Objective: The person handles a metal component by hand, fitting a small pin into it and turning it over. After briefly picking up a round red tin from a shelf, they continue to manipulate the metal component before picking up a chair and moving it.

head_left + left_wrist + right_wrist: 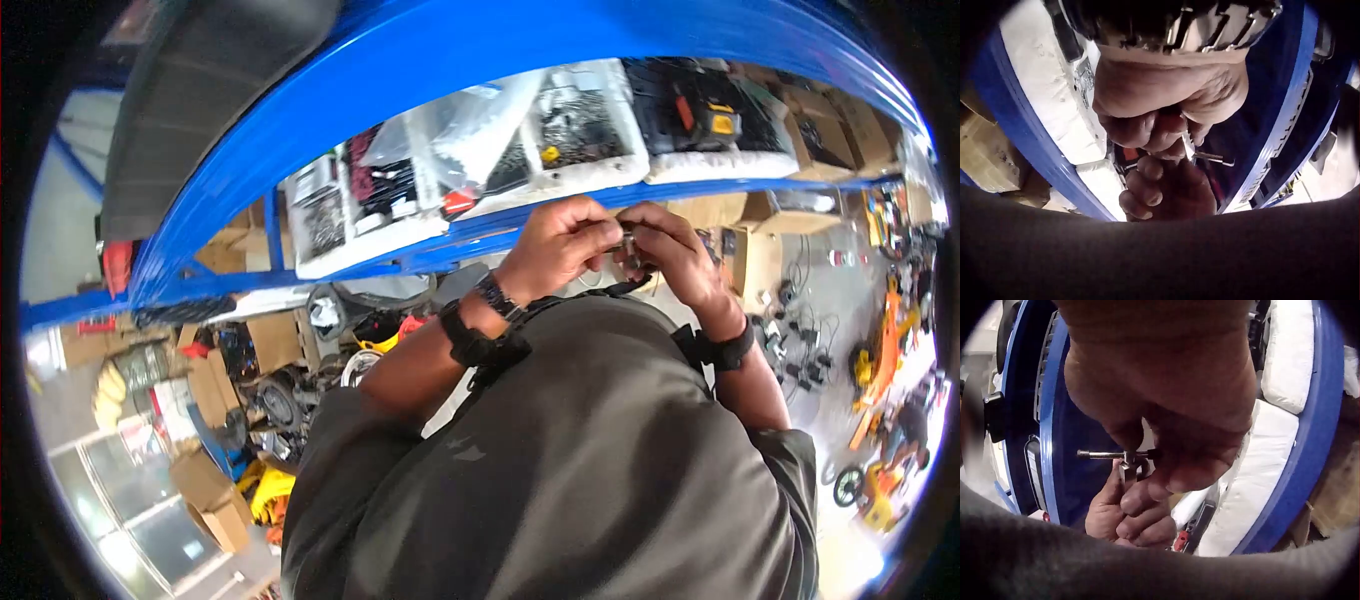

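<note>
Close together in front of the chest, both hands work on a small metal tool with a crossbar handle (1100, 455). The left hand (565, 245), wearing a watch, pinches the tool's metal body between thumb and curled fingers. From the other side, the right hand (680, 255) grips it near the crossbar, one end of which sticks out past the fingers. Much of the tool is hidden by the fingers in the head view. In the left wrist view, the bar (1213, 157) shows beside the fingertips.
Behind the hands runs a blue shelf (480, 225) with white foam trays (600, 180) of small metal parts. A yellow-and-black battery pack (718, 122) lies on the right. Cardboard boxes (790, 212) and cables (795, 350) are lower right; more boxes (210, 490) stand at left.
</note>
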The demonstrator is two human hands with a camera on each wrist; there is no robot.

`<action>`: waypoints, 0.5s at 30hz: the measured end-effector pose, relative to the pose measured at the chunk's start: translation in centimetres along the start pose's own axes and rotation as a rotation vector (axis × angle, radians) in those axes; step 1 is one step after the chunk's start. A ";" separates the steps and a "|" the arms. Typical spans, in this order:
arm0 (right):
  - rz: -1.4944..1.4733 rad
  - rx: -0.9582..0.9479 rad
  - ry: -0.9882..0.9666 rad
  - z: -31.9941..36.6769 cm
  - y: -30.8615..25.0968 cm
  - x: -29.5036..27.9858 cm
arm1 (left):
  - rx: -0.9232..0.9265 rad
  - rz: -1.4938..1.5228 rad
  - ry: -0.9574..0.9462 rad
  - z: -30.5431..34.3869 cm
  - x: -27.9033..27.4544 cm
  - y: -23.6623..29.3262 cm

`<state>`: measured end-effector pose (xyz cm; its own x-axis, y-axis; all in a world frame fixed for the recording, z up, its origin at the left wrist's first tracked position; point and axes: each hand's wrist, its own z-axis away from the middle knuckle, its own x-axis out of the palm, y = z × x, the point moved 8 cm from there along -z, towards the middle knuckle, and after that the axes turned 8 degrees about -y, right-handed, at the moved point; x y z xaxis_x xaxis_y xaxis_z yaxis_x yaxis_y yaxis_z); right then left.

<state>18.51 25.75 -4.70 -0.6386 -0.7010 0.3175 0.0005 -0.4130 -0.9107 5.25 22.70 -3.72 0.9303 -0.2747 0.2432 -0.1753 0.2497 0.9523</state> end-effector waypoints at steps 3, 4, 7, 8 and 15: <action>0.262 -0.050 -0.098 -0.6 -0.5 1.0 | 0.008 0.148 0.056 0.0 -1.5 -0.4; 0.355 -0.066 -0.127 -0.8 -0.4 1.6 | 0.016 0.176 0.098 -0.1 -2.0 -0.7; 0.322 -0.037 -0.085 -1.6 0.6 1.7 | 0.039 0.113 0.110 0.6 -2.6 -0.9; 0.286 -0.018 -0.071 -1.8 0.7 1.6 | 0.046 0.064 0.090 0.7 -2.5 -0.9; 0.390 0.007 -0.036 -1.6 0.6 2.9 | 0.138 -0.038 0.118 1.3 -3.4 -0.6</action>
<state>15.47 24.39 -4.75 -0.5621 -0.8260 -0.0427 0.2430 -0.1156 -0.9631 1.77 22.30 -4.85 0.9670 -0.1689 0.1906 -0.1738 0.1094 0.9787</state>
